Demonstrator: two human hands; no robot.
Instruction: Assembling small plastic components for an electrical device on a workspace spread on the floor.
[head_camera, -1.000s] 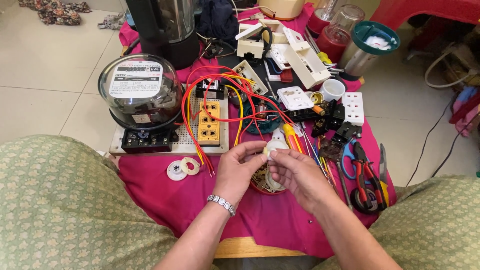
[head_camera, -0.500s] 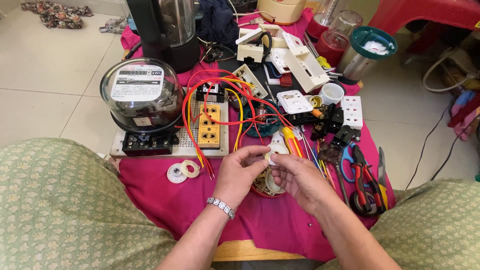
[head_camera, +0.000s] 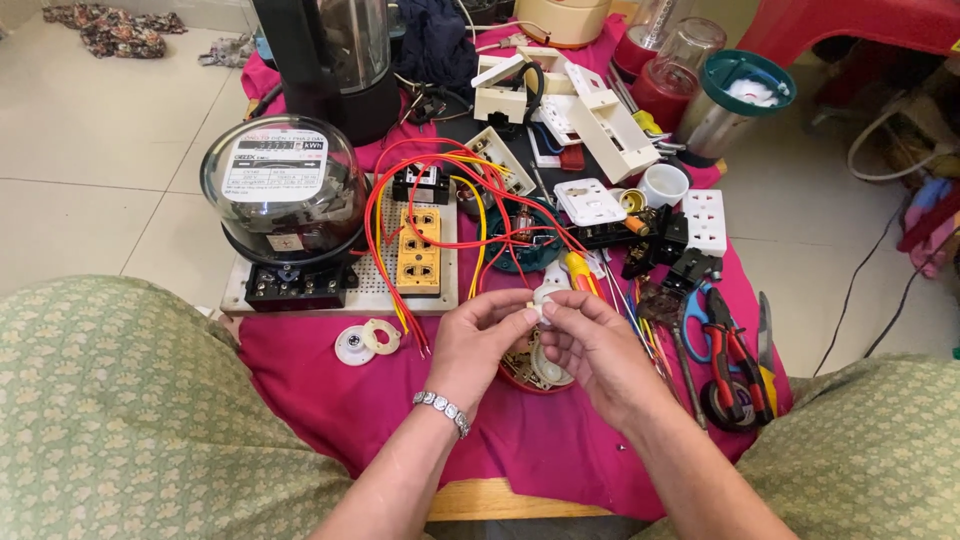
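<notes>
Both hands sit slightly lower and closer together than half a second ago, small white part kept between them; everything else on the cloth unmoved. Left hand (head_camera: 478, 340) and right hand (head_camera: 590, 345) meet above the near edge of the pink cloth (head_camera: 330, 410), fingertips of both pinched together on a small white plastic part (head_camera: 541, 305). Silver bracelet (head_camera: 443, 409) on left wrist. Directly under the hands: shallow red dish (head_camera: 530, 372) holding white round parts, contents mostly hidden by the fingers. Two white ring pieces (head_camera: 366, 340) lie loose on the cloth left of the left hand. Perforated board (head_camera: 345, 290) carries a glass-domed electricity meter (head_camera: 283, 190), black terminal block and a yellow socket strip (head_camera: 420, 250), red and yellow wires (head_camera: 400, 190) looping over it. Teal round base (head_camera: 530, 245) behind the hands has wires in it. White cup (head_camera: 664, 184) further back, inside not visible. Steel jar with teal rim (head_camera: 735, 95) holds something white. Red-based blender jars (head_camera: 665, 60) back right, contents cannot tell. Red-handled pliers (head_camera: 735, 345) and blue-handled scissors (head_camera: 697, 330) lie right of the right hand, on a black tape roll (head_camera: 728, 405).
</notes>
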